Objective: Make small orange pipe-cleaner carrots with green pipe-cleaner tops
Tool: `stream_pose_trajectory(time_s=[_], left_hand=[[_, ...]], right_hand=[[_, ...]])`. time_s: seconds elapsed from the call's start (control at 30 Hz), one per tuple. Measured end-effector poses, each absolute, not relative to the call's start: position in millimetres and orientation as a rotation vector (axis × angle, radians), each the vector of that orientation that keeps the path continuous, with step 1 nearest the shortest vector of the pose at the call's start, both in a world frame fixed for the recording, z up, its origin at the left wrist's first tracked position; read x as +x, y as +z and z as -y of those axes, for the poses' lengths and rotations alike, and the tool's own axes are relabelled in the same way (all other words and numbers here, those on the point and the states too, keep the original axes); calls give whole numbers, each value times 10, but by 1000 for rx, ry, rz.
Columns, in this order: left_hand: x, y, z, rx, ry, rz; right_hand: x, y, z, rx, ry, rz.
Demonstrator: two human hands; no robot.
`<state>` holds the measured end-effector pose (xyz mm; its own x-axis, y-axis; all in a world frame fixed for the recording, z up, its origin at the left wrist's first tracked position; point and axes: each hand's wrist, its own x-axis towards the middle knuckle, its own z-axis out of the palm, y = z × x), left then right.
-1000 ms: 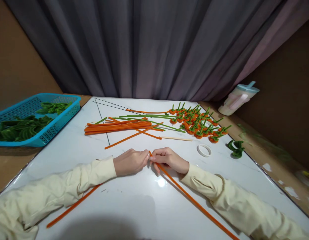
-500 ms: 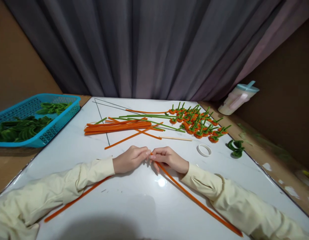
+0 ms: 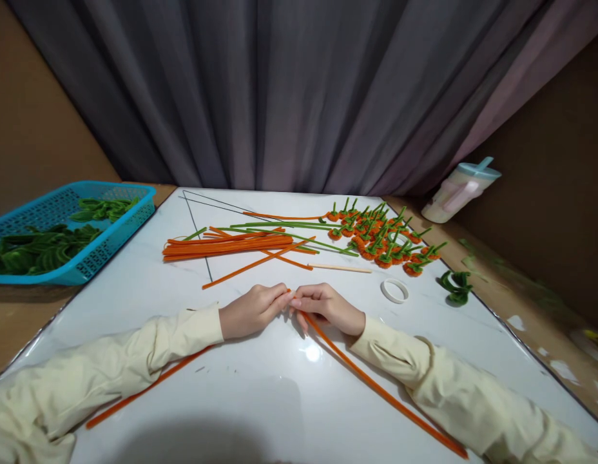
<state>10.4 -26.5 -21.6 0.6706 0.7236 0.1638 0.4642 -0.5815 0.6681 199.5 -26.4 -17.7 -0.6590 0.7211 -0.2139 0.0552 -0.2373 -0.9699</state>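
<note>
Near the middle of the white table, my left hand and my right hand meet fingertip to fingertip. Both are closed in a pinch on an orange pipe cleaner, whose small end shows between the fingers. From my right hand its long part slants down toward the right sleeve. Another orange length runs beside and under my left forearm; whether it joins the held piece is hidden. Beyond the hands lies a bundle of orange pipe cleaners, with a thin wooden stick close by.
Several orange pumpkin shapes with green stems stand at the back right. Near them are a white ring and curled green pieces. A blue basket of green pieces is at left, a tumbler at far right.
My left fingers have shifted very slightly, and a bit more of the orange end shows between the fingertips. Everything else stays in place.
</note>
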Motion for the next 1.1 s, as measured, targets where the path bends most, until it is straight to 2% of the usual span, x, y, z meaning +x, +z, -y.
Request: stream_pose_trajectory(time_s=[0.23,0.57,1.1], left_hand=[[92,-242,265,2363,480,-896],[90,-149,280,2210,577,-862],[81,-185,266,2334,490,-875]], right_hand=[[1989,-162,271,-941,1956,1539],[1985,-136,281,-956,1932,1568],[1988,-165,273,-932,1950,1546]])
